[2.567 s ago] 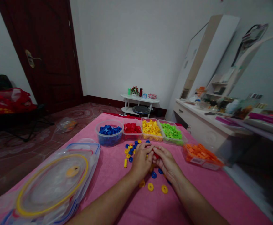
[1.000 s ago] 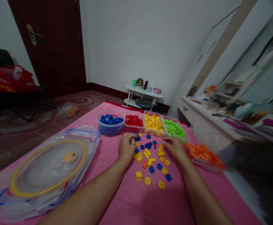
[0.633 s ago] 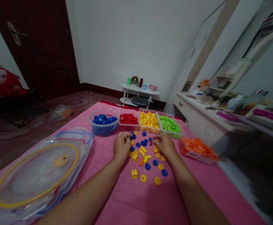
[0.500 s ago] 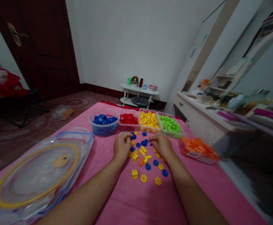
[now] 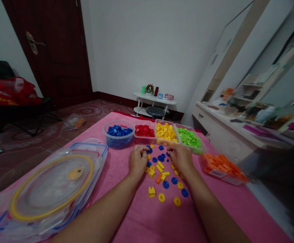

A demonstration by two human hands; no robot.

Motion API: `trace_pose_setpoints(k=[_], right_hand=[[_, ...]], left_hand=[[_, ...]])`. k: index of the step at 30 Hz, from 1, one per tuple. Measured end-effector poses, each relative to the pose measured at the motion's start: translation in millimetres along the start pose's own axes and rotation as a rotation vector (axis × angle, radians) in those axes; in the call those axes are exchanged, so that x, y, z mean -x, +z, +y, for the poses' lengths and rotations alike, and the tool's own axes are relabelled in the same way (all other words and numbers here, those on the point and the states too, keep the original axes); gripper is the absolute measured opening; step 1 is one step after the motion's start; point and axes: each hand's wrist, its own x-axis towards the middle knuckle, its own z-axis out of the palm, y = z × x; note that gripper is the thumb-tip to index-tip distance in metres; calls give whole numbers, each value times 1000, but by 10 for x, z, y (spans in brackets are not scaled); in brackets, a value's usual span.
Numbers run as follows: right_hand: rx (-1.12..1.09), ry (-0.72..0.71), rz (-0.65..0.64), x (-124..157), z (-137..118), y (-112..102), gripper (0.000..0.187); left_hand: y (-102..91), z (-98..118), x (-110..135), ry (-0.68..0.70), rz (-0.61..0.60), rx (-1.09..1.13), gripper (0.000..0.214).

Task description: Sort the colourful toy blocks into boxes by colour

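Loose yellow, blue and orange toy pieces (image 5: 162, 173) lie scattered on the pink cloth (image 5: 142, 216). My left hand (image 5: 137, 159) rests at the left edge of the scatter, its fingers curled over small pieces near a blue one. On the right side my right hand (image 5: 180, 157) has its fingertips pinched down among the pieces. What each hand grips is too small to name. Just behind the hands stand a round tub of blue bricks (image 5: 119, 137), a box of red bricks (image 5: 144, 133), a box of yellow bricks (image 5: 165, 134) and a box of green bricks (image 5: 188, 139).
A box of orange bricks (image 5: 223, 167) sits at the right edge of the cloth. Stacked clear lids in a plastic bag (image 5: 48, 189) lie at the left. A white dresser (image 5: 220, 135) stands to the right, a small white table (image 5: 154, 101) by the far wall.
My hands, joined on a red piece 2.6 s ago, have parted and gone down to the scattered pieces. In the last second my right hand slid left toward the middle.
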Motion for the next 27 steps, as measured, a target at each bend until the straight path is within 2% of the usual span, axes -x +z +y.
trace_pose_setpoints(k=[2,6,9,12,14,17,23,27], right_hand=[[-125,5,-29,-114,-57,26,19],[-305,-94,-145,-472,-257,105,21],[-452,-81,10,-727,-409,99,27],[-624,-60,182,-825,-490,35,34],[-639,-74,185,-775,-494,-3,29],[-551,-124,77,-573,-445,1,18],[-498,-131,-125,-157,-347,225,19],[-466,-183,-153,-30,-430,328,22]], left_hand=[[-4,6,2,-5,2,0,27],[-10,5,4,14,17,15,27],[-9,-5,1,7,20,19,28],[-4,-17,0,5,13,18,29],[-2,-24,-1,10,6,19,29],[-3,-31,-5,10,3,39,29],[-18,-26,-15,-76,58,222,29],[-12,-56,-23,-127,131,394,30]])
